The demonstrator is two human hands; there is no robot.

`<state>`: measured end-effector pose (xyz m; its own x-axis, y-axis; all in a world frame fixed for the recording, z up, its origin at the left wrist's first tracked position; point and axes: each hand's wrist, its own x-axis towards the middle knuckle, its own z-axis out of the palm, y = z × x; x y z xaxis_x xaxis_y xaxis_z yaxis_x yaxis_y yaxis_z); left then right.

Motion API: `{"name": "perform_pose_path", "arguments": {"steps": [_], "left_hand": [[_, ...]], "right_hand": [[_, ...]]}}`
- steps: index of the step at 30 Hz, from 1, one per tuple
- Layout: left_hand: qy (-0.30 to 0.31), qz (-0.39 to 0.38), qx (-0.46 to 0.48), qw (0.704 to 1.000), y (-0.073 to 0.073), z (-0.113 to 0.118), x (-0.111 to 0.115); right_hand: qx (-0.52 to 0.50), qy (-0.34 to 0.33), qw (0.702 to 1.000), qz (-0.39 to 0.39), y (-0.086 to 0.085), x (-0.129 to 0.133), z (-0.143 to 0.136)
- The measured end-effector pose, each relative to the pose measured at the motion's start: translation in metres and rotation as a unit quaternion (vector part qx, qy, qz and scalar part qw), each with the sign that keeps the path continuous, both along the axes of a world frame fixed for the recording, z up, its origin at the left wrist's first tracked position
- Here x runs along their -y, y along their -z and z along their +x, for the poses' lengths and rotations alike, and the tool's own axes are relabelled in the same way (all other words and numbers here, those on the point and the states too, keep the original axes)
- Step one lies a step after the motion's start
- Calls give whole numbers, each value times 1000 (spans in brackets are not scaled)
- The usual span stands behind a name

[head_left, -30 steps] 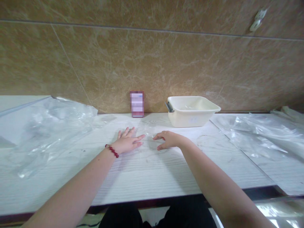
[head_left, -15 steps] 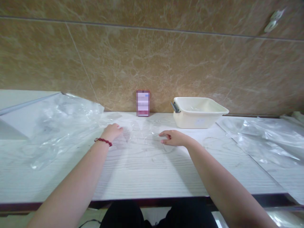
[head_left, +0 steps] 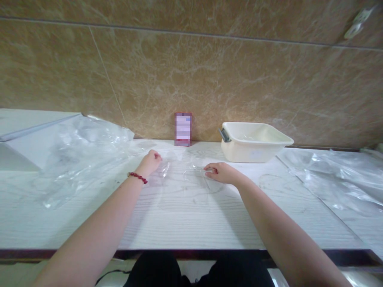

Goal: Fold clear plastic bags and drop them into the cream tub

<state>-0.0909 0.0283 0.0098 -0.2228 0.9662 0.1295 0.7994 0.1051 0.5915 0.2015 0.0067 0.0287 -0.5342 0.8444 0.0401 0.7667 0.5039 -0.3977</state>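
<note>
A thin, clear plastic bag [head_left: 179,175] lies across the white wood-grain table between my two hands, its outline hard to make out. My left hand [head_left: 152,160], with a red bead bracelet above it, has its fingers pinched together at the bag's left side. At the opposite side, my right hand [head_left: 218,172] has thumb and fingers closed around the bag's raised edge. Glints show on the plastic near both hands.
A phone [head_left: 183,129] leans on the brown marbled wall. Behind my right hand stands a cream plastic tub [head_left: 257,151] with a grey handle clip. Crumpled clear plastic [head_left: 80,155] covers the left side, beside a white box-like panel; more plastic [head_left: 338,175] lies at right.
My left hand has risen slightly and moved right, its fingers now more tightly pinched. The plastic shows new glints and folds between the hands. My right hand stays nearly in place.
</note>
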Motion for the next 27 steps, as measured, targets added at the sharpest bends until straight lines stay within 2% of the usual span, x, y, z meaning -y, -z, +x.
{"name": "perform_pose_path", "arguments": {"steps": [3,5,8,12,15,20,27], "left_hand": [[11,-31,112,993,1,3,4],[35,-50,136,989,1,5,8],[83,-59,92,991,-4,8,15],[102,-40,-6,994,-12,13,21],[124,-15,-45,991,-16,15,22],[140,45,-43,988,-13,11,17],[185,29,-44,981,-6,10,15]], "right_hand": [[-9,3,1000,18,-1,1,-2],[-14,3,1000,23,-1,2,-3],[-16,4,1000,21,-1,2,-4],[-12,3,1000,11,-1,2,-4],[-13,0,1000,10,-2,2,-4],[-17,-1,1000,14,-2,2,-3],[-17,0,1000,11,1,0,-3]]}}
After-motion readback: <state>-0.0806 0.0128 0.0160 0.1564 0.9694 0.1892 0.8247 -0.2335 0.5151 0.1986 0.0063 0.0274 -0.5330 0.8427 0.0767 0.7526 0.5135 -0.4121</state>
